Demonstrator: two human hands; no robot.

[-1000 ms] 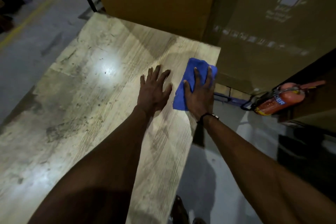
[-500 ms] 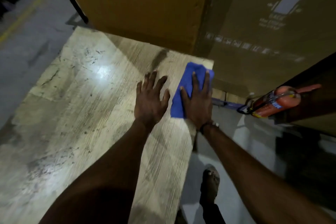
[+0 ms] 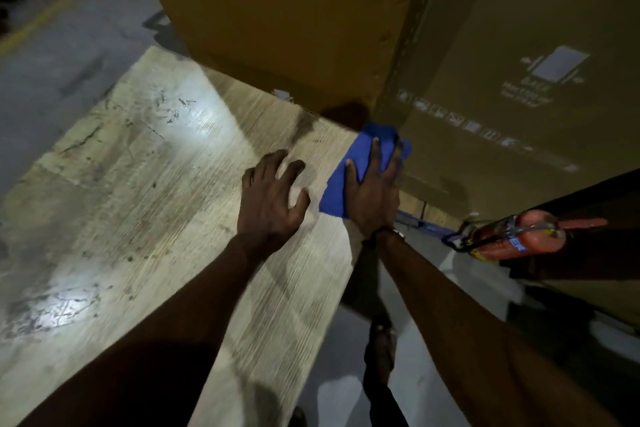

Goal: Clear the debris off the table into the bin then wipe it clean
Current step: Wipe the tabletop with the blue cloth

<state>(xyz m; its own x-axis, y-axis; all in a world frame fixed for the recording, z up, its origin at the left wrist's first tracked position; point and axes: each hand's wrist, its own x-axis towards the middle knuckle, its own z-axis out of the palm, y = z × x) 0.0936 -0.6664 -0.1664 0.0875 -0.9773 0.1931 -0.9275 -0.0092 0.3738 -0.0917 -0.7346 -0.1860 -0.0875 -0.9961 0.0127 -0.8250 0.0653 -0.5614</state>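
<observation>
Our left hand (image 3: 270,198) rested on the counter (image 3: 156,184) beside the right, fingers spread, grip holding nothing. Our right hand (image 3: 375,194) lay flat on the blue cloth (image 3: 337,198), fingers straight, pressing rather than clutching it. The cloth sat under that grip at the counter's far right corner, long axis running away from us, far end pointing toward the cardboard box (image 3: 294,28). Unwiped counter lay left of the grip; we judged the next stroke went leftward.
</observation>
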